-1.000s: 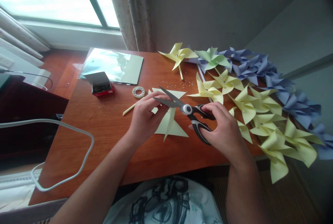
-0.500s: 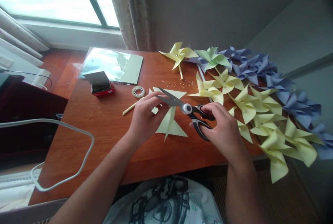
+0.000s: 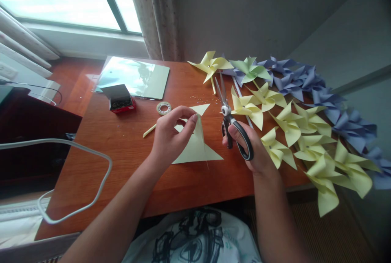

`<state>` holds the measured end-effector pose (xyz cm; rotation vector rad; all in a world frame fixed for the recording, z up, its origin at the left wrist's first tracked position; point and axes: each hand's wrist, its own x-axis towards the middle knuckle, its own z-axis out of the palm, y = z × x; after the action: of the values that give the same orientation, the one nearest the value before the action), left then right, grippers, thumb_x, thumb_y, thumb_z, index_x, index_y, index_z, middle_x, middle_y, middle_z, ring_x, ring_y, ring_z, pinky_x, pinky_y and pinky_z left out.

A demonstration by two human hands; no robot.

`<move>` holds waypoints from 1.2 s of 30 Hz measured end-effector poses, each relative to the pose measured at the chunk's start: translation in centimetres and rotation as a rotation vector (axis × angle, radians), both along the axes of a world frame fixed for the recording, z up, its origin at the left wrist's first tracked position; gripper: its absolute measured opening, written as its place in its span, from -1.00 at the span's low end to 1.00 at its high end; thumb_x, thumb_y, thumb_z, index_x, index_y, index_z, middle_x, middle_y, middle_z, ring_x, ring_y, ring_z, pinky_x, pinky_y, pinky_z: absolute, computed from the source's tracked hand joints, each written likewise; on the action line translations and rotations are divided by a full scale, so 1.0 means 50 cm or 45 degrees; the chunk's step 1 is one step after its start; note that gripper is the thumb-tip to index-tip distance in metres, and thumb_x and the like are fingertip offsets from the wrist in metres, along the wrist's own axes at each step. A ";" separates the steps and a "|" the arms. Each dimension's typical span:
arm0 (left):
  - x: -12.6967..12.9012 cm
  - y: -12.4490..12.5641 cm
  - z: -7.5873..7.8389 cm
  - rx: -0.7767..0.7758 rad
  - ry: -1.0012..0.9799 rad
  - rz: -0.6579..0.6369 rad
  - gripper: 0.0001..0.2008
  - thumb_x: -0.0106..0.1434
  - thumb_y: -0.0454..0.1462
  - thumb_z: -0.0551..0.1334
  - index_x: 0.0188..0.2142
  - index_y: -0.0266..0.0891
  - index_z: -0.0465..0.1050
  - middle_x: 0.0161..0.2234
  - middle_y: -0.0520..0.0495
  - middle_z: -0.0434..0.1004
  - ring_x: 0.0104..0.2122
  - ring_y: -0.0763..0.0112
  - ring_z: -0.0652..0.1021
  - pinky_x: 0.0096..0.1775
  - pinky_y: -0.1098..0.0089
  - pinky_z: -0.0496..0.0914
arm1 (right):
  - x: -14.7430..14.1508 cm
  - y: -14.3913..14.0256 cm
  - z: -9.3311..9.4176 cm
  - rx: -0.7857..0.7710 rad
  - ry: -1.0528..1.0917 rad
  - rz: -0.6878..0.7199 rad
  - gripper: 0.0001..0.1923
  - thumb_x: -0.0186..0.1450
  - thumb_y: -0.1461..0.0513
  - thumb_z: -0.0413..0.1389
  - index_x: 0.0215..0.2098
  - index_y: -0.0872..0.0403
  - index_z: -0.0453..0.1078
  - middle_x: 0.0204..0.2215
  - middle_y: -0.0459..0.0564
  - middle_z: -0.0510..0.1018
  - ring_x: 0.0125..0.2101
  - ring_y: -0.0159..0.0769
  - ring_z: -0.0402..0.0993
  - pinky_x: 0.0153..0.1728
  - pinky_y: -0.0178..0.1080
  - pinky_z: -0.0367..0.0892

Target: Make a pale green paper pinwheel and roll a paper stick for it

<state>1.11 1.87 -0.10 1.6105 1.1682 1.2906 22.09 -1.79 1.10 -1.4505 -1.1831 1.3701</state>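
Observation:
My left hand [image 3: 171, 134] pinches a cut flap of a pale yellow paper square [image 3: 198, 149] that lies on the wooden table [image 3: 122, 153]. My right hand [image 3: 250, 149] grips the black handles of a pair of scissors [image 3: 227, 118], blades pointing away from me, to the right of the paper and apart from it. A thin yellow stick [image 3: 149, 130] lies left of my left hand.
Several finished yellow pinwheels [image 3: 293, 128], a green one [image 3: 249, 68] and blue ones [image 3: 324, 91] cover the table's right side. A tape roll [image 3: 163, 108], a red box of pins [image 3: 120, 99] and a glossy sheet [image 3: 134, 77] lie at the back left. A white cable [image 3: 76, 173] loops at the left.
The scissors left the paper: my right hand swung them to the right, blades now pointing away. My left hand lifted one cut flap of the yellow paper.

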 end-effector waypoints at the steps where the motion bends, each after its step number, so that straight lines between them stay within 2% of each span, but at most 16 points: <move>1: 0.000 0.000 0.000 -0.012 -0.009 -0.004 -0.90 0.32 -0.25 0.29 -0.28 -0.24 0.54 -0.33 -0.07 0.62 -0.32 0.36 0.59 -0.26 0.39 0.50 | -0.001 0.001 -0.004 -0.014 0.028 -0.013 -0.56 0.26 -0.16 0.20 -0.39 0.01 0.35 -0.56 -0.10 0.50 -0.49 -0.27 0.43 -0.41 -0.23 0.36; 7: 0.000 -0.003 0.003 -0.033 -0.053 -0.019 -0.90 0.30 -0.24 0.31 -0.29 -0.22 0.48 -0.36 -0.06 0.58 -0.33 0.34 0.60 -0.27 0.37 0.51 | 0.001 -0.006 -0.032 -0.083 -0.048 -0.171 -0.57 0.17 -0.11 0.31 -0.28 0.03 0.42 -0.48 -0.11 0.54 -0.45 -0.30 0.46 -0.44 -0.29 0.34; 12: 0.001 -0.004 0.005 0.018 -0.062 -0.068 -0.91 0.28 -0.27 0.33 -0.25 -0.21 0.48 -0.33 -0.04 0.56 -0.34 0.40 0.57 -0.28 0.41 0.49 | 0.014 -0.016 -0.049 -0.053 -0.260 -0.250 -0.48 0.09 -0.05 0.38 -0.13 0.05 0.43 -0.29 -0.01 0.62 -0.28 -0.18 0.57 -0.26 -0.18 0.47; 17: 0.004 -0.004 0.005 0.059 -0.048 -0.044 -0.89 0.25 -0.26 0.37 -0.27 -0.22 0.50 -0.35 -0.02 0.56 -0.38 0.44 0.55 -0.30 0.44 0.49 | 0.018 -0.026 -0.059 0.044 -0.564 -0.210 -0.51 0.13 0.02 0.34 -0.06 0.08 0.43 -0.18 0.10 0.62 -0.20 -0.08 0.59 -0.10 -0.01 0.50; 22: 0.005 -0.001 0.003 0.003 -0.139 -0.045 -0.88 0.21 -0.27 0.41 -0.33 -0.22 0.51 -0.38 -0.02 0.58 -0.39 0.44 0.55 -0.33 0.44 0.48 | 0.004 -0.028 -0.062 0.282 -1.029 -0.213 -0.63 0.20 0.07 0.23 -0.10 0.11 0.45 -0.17 0.18 0.58 -0.21 -0.01 0.57 -0.12 0.05 0.48; 26: 0.004 0.002 0.003 -0.069 -0.258 -0.059 -0.85 0.17 -0.26 0.44 -0.32 -0.22 0.53 -0.36 -0.03 0.60 -0.38 0.44 0.56 -0.32 0.45 0.47 | -0.004 -0.024 -0.071 0.414 -1.302 -0.210 -0.62 0.23 0.07 0.20 -0.06 0.11 0.46 -0.15 0.21 0.56 -0.17 0.08 0.54 -0.16 0.06 0.47; 31: 0.002 0.003 0.004 -0.165 -0.320 -0.065 -0.78 0.14 -0.17 0.47 -0.35 -0.23 0.53 -0.38 -0.06 0.60 -0.40 0.40 0.58 -0.35 0.42 0.49 | -0.002 -0.017 -0.080 0.462 -1.382 -0.142 -0.64 0.26 0.12 0.20 -0.01 0.09 0.44 -0.12 0.19 0.53 -0.17 0.04 0.52 -0.18 0.01 0.47; 36: 0.000 0.006 -0.003 -0.177 -0.300 -0.082 -0.77 0.11 -0.18 0.49 -0.37 -0.23 0.54 -0.40 -0.05 0.60 -0.41 0.40 0.56 -0.36 0.41 0.49 | 0.002 -0.013 -0.082 0.502 -1.389 -0.074 -0.66 0.26 0.18 0.21 0.00 0.07 0.43 -0.14 0.17 0.52 -0.13 0.04 0.51 -0.13 0.02 0.47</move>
<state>1.13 2.15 -0.26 1.3445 1.0291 1.2891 22.18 -2.42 -3.00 -1.9327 -1.8911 0.1645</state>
